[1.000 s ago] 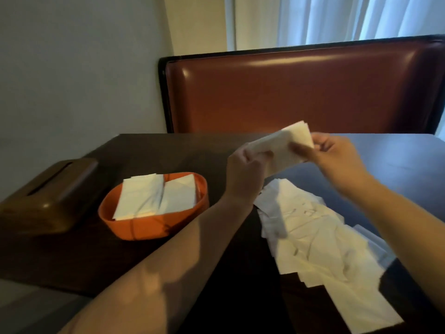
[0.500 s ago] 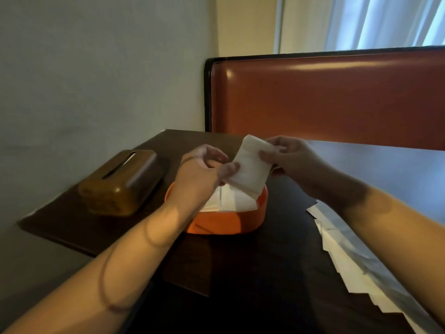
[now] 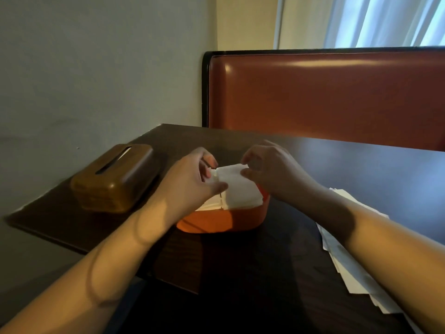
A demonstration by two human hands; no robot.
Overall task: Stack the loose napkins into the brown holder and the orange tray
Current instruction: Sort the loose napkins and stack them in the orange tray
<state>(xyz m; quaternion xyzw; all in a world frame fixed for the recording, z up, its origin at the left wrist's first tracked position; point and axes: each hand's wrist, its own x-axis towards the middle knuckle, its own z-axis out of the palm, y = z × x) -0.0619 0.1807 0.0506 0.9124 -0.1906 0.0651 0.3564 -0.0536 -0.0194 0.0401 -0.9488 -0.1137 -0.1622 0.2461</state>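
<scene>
Both hands, left [image 3: 190, 182] and right [image 3: 272, 172], pinch a napkin [image 3: 237, 186] onto the seemingly part-filled tray [image 3: 216, 220]; loose napkins [image 3: 349, 268] remain.

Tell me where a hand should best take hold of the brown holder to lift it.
Probably grip the brown holder across its two long sides, coming from above. It lies flat on the table, its body is long and narrow, and its corners are rounded, so the ends likely offer less hold.
</scene>
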